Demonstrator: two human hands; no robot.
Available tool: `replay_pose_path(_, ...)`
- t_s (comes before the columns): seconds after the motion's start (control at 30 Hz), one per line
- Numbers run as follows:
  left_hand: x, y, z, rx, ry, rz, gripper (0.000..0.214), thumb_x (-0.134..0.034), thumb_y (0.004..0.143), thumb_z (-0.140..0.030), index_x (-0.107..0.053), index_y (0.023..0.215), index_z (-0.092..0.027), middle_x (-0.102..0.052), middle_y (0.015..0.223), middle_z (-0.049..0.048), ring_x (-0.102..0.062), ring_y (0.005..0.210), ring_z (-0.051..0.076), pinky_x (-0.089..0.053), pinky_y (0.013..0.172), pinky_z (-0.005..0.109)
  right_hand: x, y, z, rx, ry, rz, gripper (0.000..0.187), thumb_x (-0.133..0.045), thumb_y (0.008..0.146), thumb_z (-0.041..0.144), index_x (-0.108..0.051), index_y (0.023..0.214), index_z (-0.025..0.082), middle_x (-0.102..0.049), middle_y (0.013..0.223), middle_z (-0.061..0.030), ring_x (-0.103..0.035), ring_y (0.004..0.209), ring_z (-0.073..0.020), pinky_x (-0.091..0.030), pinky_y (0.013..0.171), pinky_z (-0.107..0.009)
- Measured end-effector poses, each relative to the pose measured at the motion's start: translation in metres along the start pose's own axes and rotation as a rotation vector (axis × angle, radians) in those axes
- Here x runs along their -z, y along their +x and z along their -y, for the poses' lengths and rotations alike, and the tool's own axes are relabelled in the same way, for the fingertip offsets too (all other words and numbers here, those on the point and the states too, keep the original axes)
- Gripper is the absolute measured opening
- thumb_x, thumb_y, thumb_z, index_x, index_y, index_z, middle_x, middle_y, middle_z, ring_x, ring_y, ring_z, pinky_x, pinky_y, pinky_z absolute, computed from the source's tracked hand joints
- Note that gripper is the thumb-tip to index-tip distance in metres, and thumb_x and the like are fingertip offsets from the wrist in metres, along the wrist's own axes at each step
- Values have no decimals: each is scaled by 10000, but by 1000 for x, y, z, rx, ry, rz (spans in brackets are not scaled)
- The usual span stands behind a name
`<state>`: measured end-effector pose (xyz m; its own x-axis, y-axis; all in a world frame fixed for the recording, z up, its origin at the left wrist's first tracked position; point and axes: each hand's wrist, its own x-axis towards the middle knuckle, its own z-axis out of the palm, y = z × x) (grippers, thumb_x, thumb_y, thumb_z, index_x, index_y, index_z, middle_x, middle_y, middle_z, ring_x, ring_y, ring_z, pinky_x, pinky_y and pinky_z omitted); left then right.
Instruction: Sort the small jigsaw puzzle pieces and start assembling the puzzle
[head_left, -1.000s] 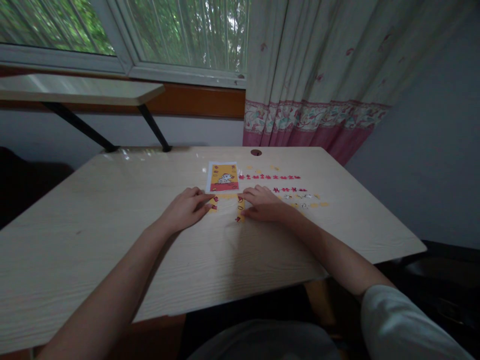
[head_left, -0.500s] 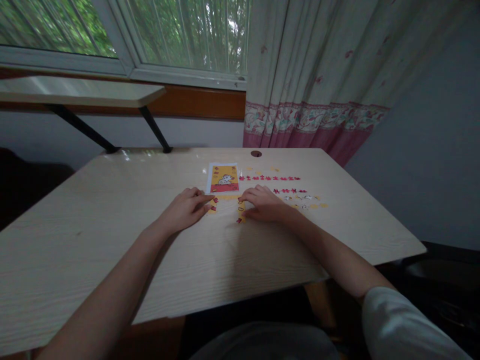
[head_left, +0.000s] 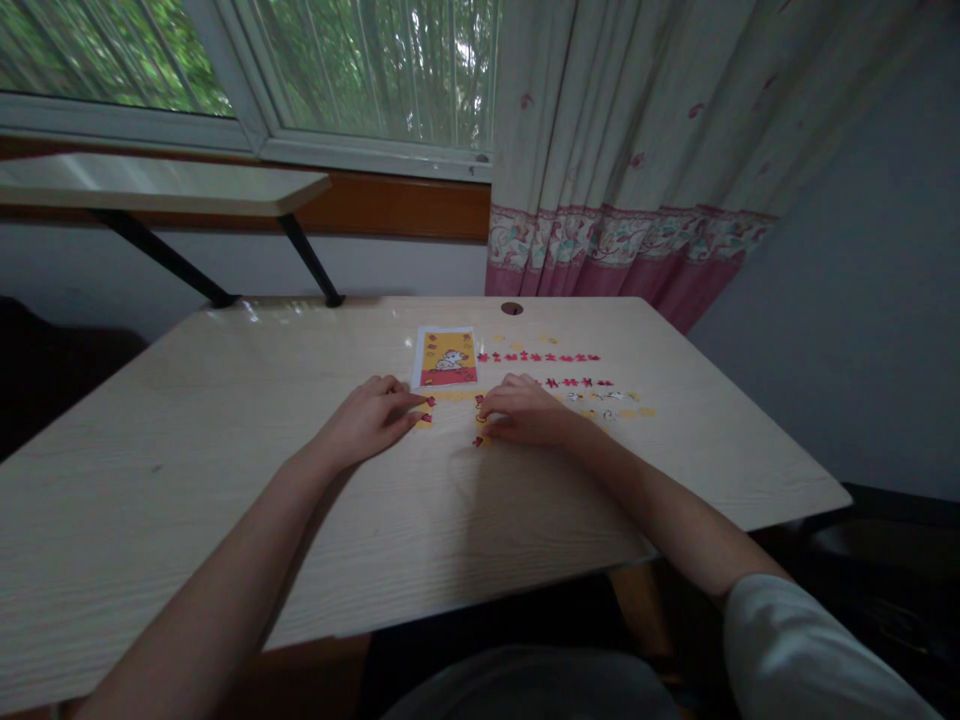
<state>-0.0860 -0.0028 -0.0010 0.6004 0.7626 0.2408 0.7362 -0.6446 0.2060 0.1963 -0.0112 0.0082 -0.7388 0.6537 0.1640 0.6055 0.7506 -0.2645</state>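
Observation:
Small jigsaw puzzle pieces form a partial frame in front of me: a yellow row along the top, with a short column on the left and a longer one on the right. My left hand rests beside the left column, thumb and forefinger apart with their tips at its pieces. Over the right column lies my right hand, its thumb and forefinger spaced apart on the pieces and partly hiding them. Just behind the row is a reference picture of a white animal on yellow and red.
Red pieces lie in two rows to the right of the picture. White and yellow pieces are beyond my right hand, and a few yellow ones lie farther back. A raised shelf stands at the table's back left.
My right forefinger has shifted slightly toward me along the right column, uncovering more of its top piece. My left hand stays nearly in place.

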Motion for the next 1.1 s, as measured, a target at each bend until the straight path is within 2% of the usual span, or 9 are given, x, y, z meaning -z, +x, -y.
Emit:
replay_pose_path(0.3,-2,0,1,-17,3,-6,363,-455,880,-388,-669,1078,-172,-567,879,95,-523,838,219,-429,783,361,1,1,0,10,7,3,199,-583,832,356,-649,938,201,-657,997,-49,-500,948,-195,-333,819,-312)
replay_pose_path(0.5,-1,1,0,-24,20,-10,354,-447,886,-377,-667,1082,-180,-578,878,90,-528,826,214,-431,764,352,-5,2,-3,60,52,-48,149,-575,839,292,-647,923,192,-665,969,-50,-522,914,-178,-357,827,-312)
replay_pose_path(0.6,1,1,0,-19,26,-23,348,-444,891,-371,-670,1085,-190,-581,876,89,-529,817,211,-432,754,346,0,4,-10,26,60,-91,171,-549,857,278,-650,956,182,-674,1002,-54,-547,946,-175,-367,871,-322)
replay_pose_path(0.73,3,1,0,-15,45,-37,344,-435,895,-358,-677,1078,-195,-590,865,93,-531,798,212,-434,745,350,17,5,-41,-187,-3,-190,197,-526,856,258,-677,940,164,-696,955,-72,-586,910,-184,-390,873,-331)
replay_pose_path(0.9,4,1,1,-2,50,-60,335,-441,887,-334,-685,1055,-179,-608,872,103,-543,810,220,-436,751,359,38,-4,-106,-533,-70,-218,224,-509,814,166,-704,923,153,-715,904,-80,-626,807,-177,-442,767,-280)
replay_pose_path(1.0,4,1,2,3,60,-56,331,-438,888,-324,-688,1038,-167,-610,864,106,-548,813,222,-434,751,358,43,-9,-137,-643,-147,-203,264,-497,815,154,-698,985,140,-706,979,-99,-630,887,-191,-441,797,-270)
replay_pose_path(1.1,4,1,3,1,54,-59,326,-440,887,-322,-693,1020,-167,-614,854,104,-551,808,221,-431,748,355,42,-6,-153,-663,-189,-147,300,-491,831,166,-676,1064,123,-685,1058,-121,-618,962,-202,-430,835,-267)
